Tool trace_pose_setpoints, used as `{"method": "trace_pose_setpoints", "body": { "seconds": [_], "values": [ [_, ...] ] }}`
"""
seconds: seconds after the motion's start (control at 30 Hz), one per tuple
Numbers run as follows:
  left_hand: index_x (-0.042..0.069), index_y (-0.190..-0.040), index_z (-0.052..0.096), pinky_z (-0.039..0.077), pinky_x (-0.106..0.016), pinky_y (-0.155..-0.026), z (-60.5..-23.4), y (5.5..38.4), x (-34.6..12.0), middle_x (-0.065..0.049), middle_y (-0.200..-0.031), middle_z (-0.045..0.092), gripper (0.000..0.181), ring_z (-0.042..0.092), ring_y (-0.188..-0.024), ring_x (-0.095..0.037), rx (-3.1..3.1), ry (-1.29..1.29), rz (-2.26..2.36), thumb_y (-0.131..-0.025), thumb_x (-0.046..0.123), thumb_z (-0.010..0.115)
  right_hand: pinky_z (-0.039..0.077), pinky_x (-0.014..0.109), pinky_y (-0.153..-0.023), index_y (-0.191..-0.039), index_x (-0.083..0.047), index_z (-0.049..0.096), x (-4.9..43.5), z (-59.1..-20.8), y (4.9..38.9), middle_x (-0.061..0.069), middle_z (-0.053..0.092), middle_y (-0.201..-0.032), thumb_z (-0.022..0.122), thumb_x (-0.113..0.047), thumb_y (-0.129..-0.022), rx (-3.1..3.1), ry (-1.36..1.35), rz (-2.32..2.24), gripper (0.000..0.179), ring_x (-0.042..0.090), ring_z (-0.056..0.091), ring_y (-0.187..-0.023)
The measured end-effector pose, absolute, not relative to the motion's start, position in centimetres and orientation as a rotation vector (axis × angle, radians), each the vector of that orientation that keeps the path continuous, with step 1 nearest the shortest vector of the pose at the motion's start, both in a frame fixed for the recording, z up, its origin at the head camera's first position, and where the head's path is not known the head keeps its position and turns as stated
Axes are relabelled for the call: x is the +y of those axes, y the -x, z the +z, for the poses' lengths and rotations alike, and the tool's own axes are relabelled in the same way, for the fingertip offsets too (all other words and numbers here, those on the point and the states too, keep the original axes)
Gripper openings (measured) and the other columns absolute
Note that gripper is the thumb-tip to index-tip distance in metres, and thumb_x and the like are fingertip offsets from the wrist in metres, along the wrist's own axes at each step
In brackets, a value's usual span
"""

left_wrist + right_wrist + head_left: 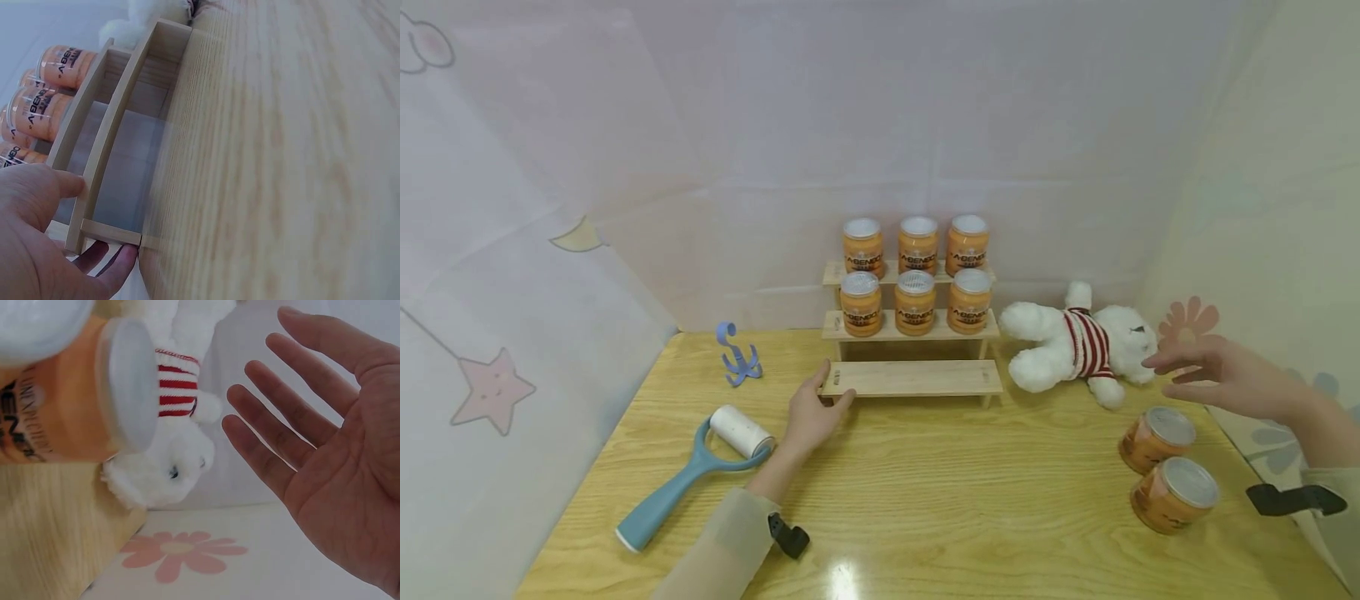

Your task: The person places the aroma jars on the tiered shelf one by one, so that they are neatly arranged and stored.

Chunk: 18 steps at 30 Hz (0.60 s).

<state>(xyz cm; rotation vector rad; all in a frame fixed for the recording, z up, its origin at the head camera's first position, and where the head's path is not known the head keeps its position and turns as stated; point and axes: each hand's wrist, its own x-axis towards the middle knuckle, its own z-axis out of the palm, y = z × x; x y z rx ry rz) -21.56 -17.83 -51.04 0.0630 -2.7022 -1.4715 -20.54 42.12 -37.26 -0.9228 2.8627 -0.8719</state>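
A three-step wooden display rack stands against the back wall. My left hand grips the left end of its lowest step; in the left wrist view the thumb lies on the board's edge and the fingers reach round the end leg. Three orange jars with silvery lids, such as this jar, line the middle step, and three more stand on the top one. At the right, my right hand hovers with fingers extended and nothing in it. Below it are two more orange jars, a farther jar and a nearer jar.
A white plush bear in a red-striped shirt lies right of the rack. On the left are a purple multi-hook hanger and a blue-handled lint roller. Pale printed cloth encloses the wooden table at the back and sides.
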Motion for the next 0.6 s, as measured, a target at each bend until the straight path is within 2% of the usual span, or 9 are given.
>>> {"method": "trace_pose_setpoints", "body": {
  "seconds": [0.07,0.13,0.2,0.33,0.43,0.53,0.6],
  "values": [
    [0.01,-0.168,0.03,0.049,-0.058,-0.117,-51.0,21.5,-17.8,-0.02,-0.171,0.037,0.086,0.052,-0.142,-0.043,-2.701,-0.066,-1.476,-0.101,0.038,0.074,0.058,0.013,-0.085,-0.131,-0.008,0.072,42.5,-37.8,20.3,-0.026,0.07,-0.127,0.076,0.004,-0.093,2.814,0.964,-0.908,0.04,-0.014,0.064,-0.113],
    [0.01,-0.168,0.03,0.053,-0.055,-0.11,-51.1,21.5,-17.8,-0.021,-0.17,0.038,0.085,0.057,-0.131,-0.038,-2.7,-0.063,-1.47,-0.101,0.038,0.074,0.058,0.014,-0.084,-0.134,-0.007,0.071,42.9,-38.4,19.9,-0.028,0.07,-0.129,0.076,0.003,-0.094,2.778,0.942,-0.925,0.042,-0.016,0.062,-0.115],
    [0.011,-0.169,0.03,0.055,-0.05,-0.104,-51.0,21.4,-17.8,-0.02,-0.17,0.038,0.085,0.059,-0.12,-0.033,-2.701,-0.071,-1.472,-0.101,0.038,0.074,0.058,0.015,-0.084,-0.138,-0.011,0.069,43.3,-38.9,19.6,-0.032,0.066,-0.132,0.077,-0.002,-0.095,2.763,0.878,-0.91,0.045,-0.018,0.059,-0.118],
    [0.012,-0.168,0.031,0.055,-0.046,-0.099,-51.0,21.4,-17.7,-0.018,-0.17,0.039,0.085,0.059,-0.108,-0.03,-2.705,-0.08,-1.47,-0.1,0.038,0.075,0.057,0.018,-0.083,-0.145,-0.015,0.065,44.2,-40.0,19.0,-0.034,0.06,-0.14,0.075,-0.009,-0.098,2.72,0.789,-0.866,0.049,-0.024,0.049,-0.124],
    [0.012,-0.168,0.031,0.054,-0.05,-0.106,-51.1,21.5,-17.7,-0.017,-0.171,0.039,0.085,0.059,-0.116,-0.034,-2.7,-0.079,-1.487,-0.1,0.038,0.075,0.054,0.017,-0.085,-0.15,-0.013,0.06,44.8,-40.6,18.8,-0.036,0.055,-0.146,0.072,-0.008,-0.1,2.641,0.798,-0.878,0.052,-0.025,0.044,-0.128],
    [0.012,-0.168,0.03,0.047,-0.055,-0.118,-51.2,21.5,-17.8,-0.016,-0.172,0.037,0.085,0.051,-0.141,-0.037,-2.692,-0.071,-1.502,-0.101,0.038,0.074,0.055,0.016,-0.088,-0.155,-0.01,0.054,45.1,-41.0,18.7,-0.038,0.051,-0.15,0.067,-0.006,-0.103,2.517,0.796,-0.947,0.053,-0.025,0.043,-0.131],
    [0.012,-0.169,0.03,0.05,-0.057,-0.115,-51.2,21.5,-17.8,-0.016,-0.172,0.036,0.085,0.054,-0.137,-0.041,-2.683,-0.067,-1.526,-0.101,0.037,0.074,0.055,0.017,-0.09,-0.158,-0.008,0.049,45.2,-41.3,18.6,-0.039,0.048,-0.15,0.063,-0.006,-0.105,2.434,0.783,-0.988,0.055,-0.024,0.042,-0.132]
  ]
}}
